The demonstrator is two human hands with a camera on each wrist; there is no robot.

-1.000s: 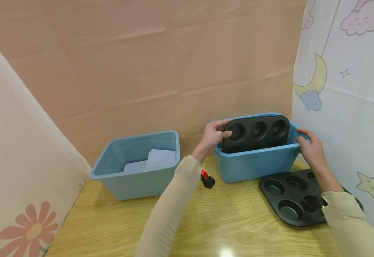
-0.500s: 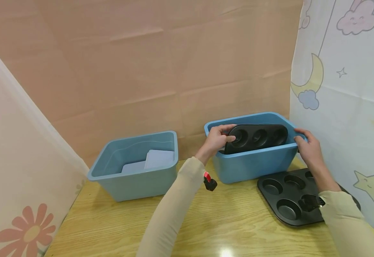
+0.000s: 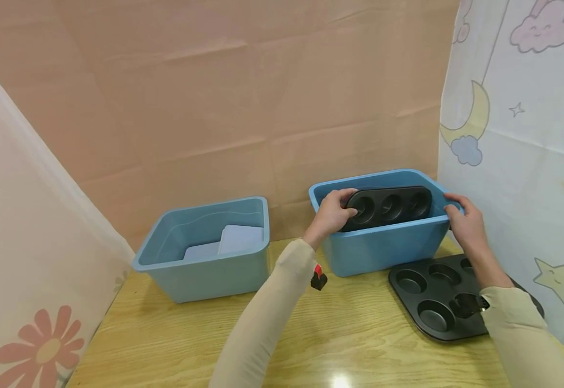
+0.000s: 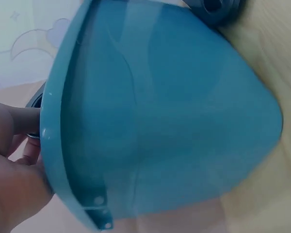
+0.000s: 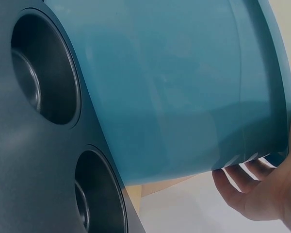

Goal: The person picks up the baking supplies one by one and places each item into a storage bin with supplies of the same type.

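Both hands lower a dark metal muffin tray (image 3: 388, 206) into the right-hand blue plastic bin (image 3: 383, 248).

Left hand (image 3: 332, 213) curls its fingers round the tray's left end; the tray stands tilted inside the bin; right hand (image 3: 463, 223) grips its right end at the rim, above a second dark muffin tray (image 3: 432, 302) on the wooden table (image 3: 165, 345).

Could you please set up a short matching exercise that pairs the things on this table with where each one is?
Things:
1. muffin tray in the hands
2. second muffin tray
3. pale flat pieces
4. left hand

Places:
A. in the left bin
B. flat on the table
C. inside the right bin
D. on the held tray's left end

Pairs: 1-C, 2-B, 3-A, 4-D
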